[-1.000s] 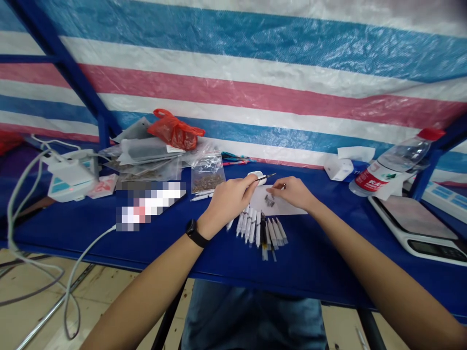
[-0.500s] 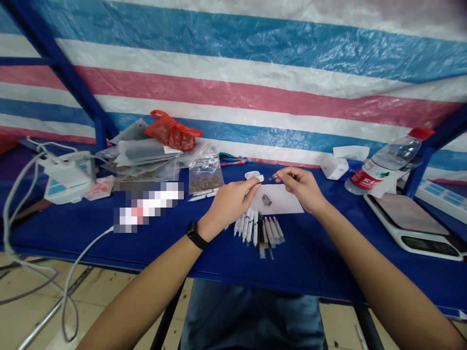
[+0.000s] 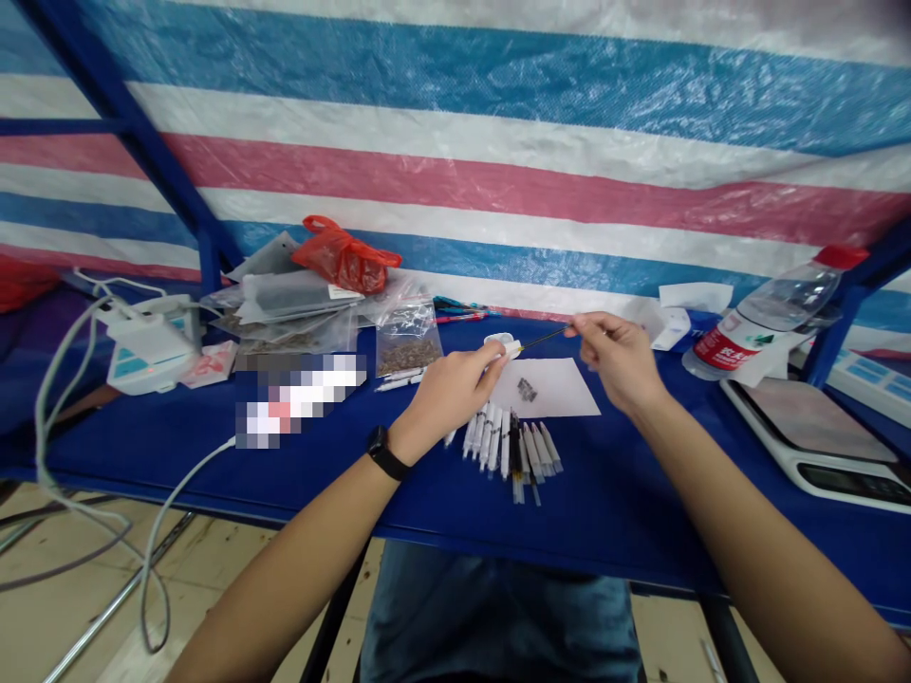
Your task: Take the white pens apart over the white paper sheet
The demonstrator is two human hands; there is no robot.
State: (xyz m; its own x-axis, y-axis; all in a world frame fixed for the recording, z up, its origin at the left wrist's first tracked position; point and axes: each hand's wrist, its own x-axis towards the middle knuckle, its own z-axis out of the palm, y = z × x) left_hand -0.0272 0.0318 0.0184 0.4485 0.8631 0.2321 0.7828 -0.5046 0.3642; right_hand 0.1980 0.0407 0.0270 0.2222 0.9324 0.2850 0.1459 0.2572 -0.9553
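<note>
My left hand (image 3: 462,384) is closed, with a small white plastic piece (image 3: 511,349) at its thumb and fingertips; its kind is hard to make out. A white oval lid-like part (image 3: 498,338) shows just behind it. Between thumb and fingers, my right hand (image 3: 613,353) pinches one end of a thin dark pen refill (image 3: 547,336). The refill's yellowish other end is close to the white piece. Below the hands, a white paper sheet (image 3: 569,389) carries a little pile of small grey pieces (image 3: 527,389). Several white pen barrels and refills (image 3: 507,446) lie side by side nearer me.
Plastic bags of small brown parts (image 3: 408,346) and a red bag (image 3: 345,256) lie at the back left. Left of them are a white power adapter (image 3: 153,346) and cables. A water bottle (image 3: 758,327) and a digital scale (image 3: 811,417) stand at right.
My right hand has moved right, away from my left, drawing the refill with it. More of the refill and its yellowish end now show. The left hand has hardly moved.
</note>
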